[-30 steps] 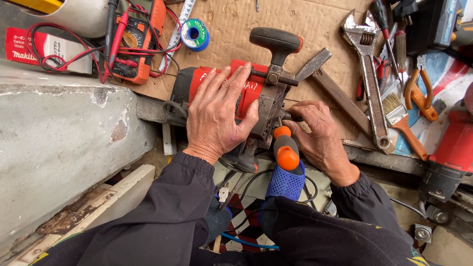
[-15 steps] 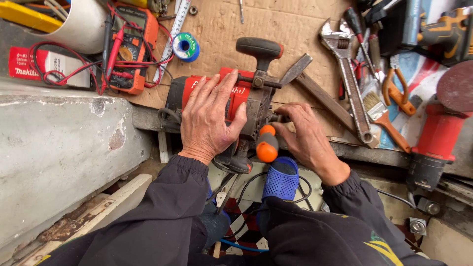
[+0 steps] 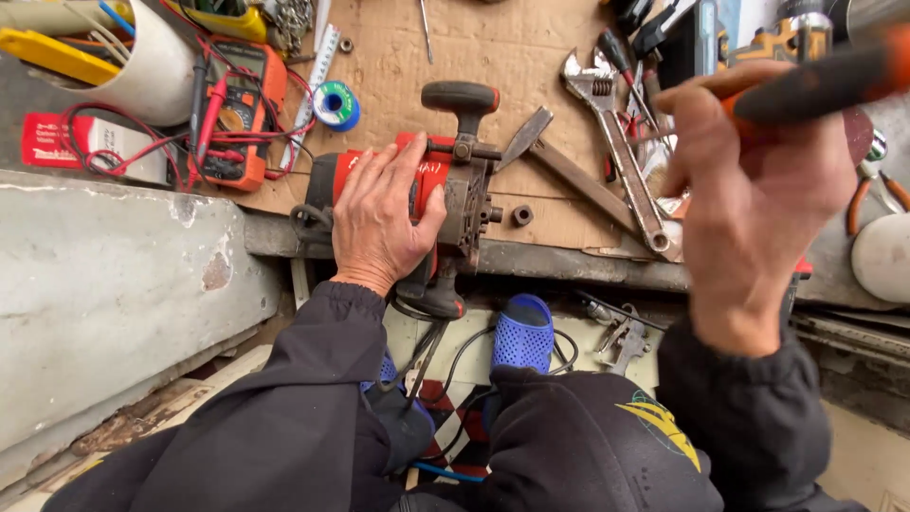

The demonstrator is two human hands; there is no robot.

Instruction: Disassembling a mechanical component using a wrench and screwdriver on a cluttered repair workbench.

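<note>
The red angle grinder (image 3: 417,204) lay on its side at the front edge of the bench, its motor housing a glossy red plastic and its gear head a dull, grimy grey metal. A black side handle (image 3: 462,100) stood out from the head, pointing away from the person, and a black cord hung off the rear end toward the floor. The left hand (image 3: 384,213) lay flat over the red housing, fingers spread and curved down around it, pressing it in place. The right hand (image 3: 758,199) was raised well clear of the grinder, near the camera, its fingers closed around a screwdriver (image 3: 806,85) with an orange and black handle, blurred.

The bench top was covered by a worn sheet of brown cardboard (image 3: 493,47), frayed at its front edge over a dark metal lip. To the left ran a rough grey concrete ledge (image 3: 104,275), chipped and stained.

On the cardboard lay a steel adjustable wrench (image 3: 616,142), a flat rusty bar (image 3: 569,175), and a small dark nut (image 3: 522,215) just beside the gear head. An orange multimeter (image 3: 237,114) with red leads sat at the left, near a blue spool (image 3: 336,104) and a white tub (image 3: 142,57). Below the bench a blue perforated slipper (image 3: 521,332) showed.
</note>
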